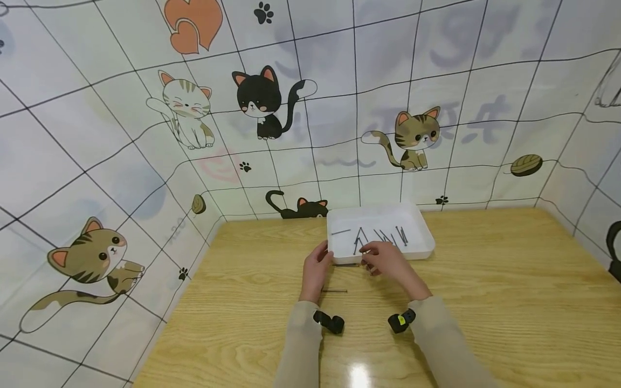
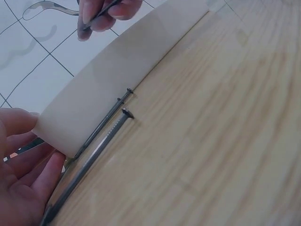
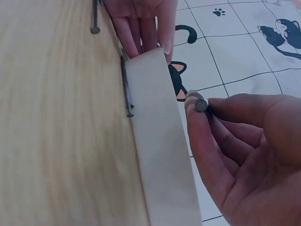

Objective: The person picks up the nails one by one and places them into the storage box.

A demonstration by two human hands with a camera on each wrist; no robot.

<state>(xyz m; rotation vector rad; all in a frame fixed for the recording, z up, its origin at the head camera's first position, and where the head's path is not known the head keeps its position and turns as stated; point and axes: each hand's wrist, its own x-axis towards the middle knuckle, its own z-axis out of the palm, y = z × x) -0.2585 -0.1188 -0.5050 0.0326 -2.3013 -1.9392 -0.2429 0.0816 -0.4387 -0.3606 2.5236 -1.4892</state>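
Observation:
A shallow white tray stands on the table, and several dark nails lie spread inside it. My left hand holds the tray's near left corner, thumb at the rim and fingers against the side. Over the near wall, my right hand pinches a nail between thumb and forefinger, its round head facing the right wrist camera. Outside the tray, what look like two nails lie along the foot of the near wall. Another nail rests on the table beside my left hand.
The wooden table meets a wall covering with a grid and cartoon cats behind the tray and at both sides. A black object shows at the right edge. Both wrists wear small black cameras.

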